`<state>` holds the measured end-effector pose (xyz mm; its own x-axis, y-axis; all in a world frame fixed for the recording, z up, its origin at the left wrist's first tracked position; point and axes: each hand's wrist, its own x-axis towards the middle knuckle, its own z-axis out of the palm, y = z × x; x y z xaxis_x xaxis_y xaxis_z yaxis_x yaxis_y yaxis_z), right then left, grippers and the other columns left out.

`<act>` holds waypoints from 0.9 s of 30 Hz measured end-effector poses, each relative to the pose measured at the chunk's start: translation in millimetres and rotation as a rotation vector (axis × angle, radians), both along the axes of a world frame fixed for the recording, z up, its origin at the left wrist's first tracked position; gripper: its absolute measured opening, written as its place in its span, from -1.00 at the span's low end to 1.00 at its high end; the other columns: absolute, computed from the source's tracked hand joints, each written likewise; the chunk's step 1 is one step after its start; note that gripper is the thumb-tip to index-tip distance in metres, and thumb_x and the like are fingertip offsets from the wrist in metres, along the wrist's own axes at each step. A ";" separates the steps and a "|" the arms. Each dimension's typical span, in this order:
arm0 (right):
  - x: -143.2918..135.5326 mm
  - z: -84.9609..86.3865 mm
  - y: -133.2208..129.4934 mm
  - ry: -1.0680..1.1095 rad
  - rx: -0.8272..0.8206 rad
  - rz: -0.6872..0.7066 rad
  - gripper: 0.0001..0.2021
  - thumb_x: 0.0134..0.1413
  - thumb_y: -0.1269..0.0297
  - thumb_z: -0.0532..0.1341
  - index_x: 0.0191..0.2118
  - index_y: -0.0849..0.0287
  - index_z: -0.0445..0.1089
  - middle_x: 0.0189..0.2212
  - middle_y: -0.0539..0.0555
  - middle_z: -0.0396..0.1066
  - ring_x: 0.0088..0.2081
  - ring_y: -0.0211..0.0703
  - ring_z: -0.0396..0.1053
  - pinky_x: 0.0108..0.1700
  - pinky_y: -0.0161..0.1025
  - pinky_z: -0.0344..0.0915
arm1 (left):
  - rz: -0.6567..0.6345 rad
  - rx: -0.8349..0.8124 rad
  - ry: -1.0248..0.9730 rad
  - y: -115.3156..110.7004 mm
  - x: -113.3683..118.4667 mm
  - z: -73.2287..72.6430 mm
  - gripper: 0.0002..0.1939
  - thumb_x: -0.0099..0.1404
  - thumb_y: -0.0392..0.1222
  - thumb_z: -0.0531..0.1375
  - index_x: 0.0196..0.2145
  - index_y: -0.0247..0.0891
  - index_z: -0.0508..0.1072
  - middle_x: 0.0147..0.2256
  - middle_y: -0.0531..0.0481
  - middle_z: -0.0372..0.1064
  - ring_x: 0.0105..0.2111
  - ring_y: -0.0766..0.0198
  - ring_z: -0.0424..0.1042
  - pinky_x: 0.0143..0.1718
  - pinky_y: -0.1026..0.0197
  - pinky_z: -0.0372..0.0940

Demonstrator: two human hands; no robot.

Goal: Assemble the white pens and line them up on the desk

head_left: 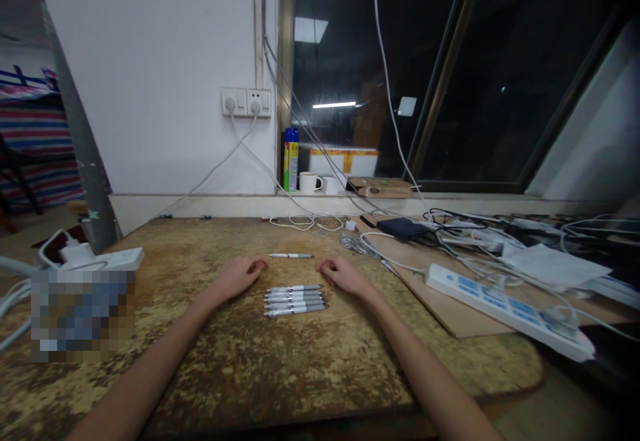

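A single white-and-grey pen [292, 255] lies crosswise on the worn wooden table [280, 374]. Nearer to me is a stack of several similar pens [295, 299], laid side by side. My left hand [245, 274] rests on the table just left of the single pen, its fingers curled inward. To the right of that pen rests my right hand [343, 274], also with curled fingers. Neither hand touches a pen. Whether anything small is inside the curled fingers is too small to tell.
A white power strip [505, 307] and tangled cables lie on the right over a brown board [450, 307]. Another power strip [120, 259] is at the left. A spray can [291, 161] and a white mug [310, 182] stand on the window ledge.
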<state>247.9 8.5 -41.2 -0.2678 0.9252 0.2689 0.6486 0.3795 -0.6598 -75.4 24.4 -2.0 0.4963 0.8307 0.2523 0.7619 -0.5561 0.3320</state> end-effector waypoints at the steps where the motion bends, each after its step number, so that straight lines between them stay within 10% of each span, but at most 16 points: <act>1: -0.8 0.6 -0.8 -0.008 0.006 -0.001 -0.75 0.12 0.37 0.06 -0.23 0.26 0.49 -0.65 -0.07 0.32 -0.56 -0.24 0.27 -0.43 -0.33 0.12 | -0.001 0.009 -0.001 0.4 -0.2 -0.9 -0.66 0.40 -0.11 -0.01 -0.09 -0.17 0.53 -0.25 -0.07 0.54 -0.26 0.14 0.47 -0.19 0.21 0.25; 27: -6.9 3.6 -5.2 -0.048 0.016 0.007 -0.74 0.16 0.38 0.04 -0.22 0.26 0.49 -0.59 -0.03 0.39 -0.50 -0.21 0.34 -0.38 -0.32 0.17 | 0.011 -0.035 0.021 0.6 -2.7 -0.5 -0.64 0.37 -0.17 -0.01 -0.11 -0.17 0.56 -0.44 -0.02 0.47 -0.42 0.16 0.41 -0.37 0.24 0.14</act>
<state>241.0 3.2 -37.6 -0.2875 0.9190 0.2698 0.6767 0.3942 -0.6218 -78.1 25.0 -2.6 0.4924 0.8439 0.2131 0.7747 -0.5365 0.3347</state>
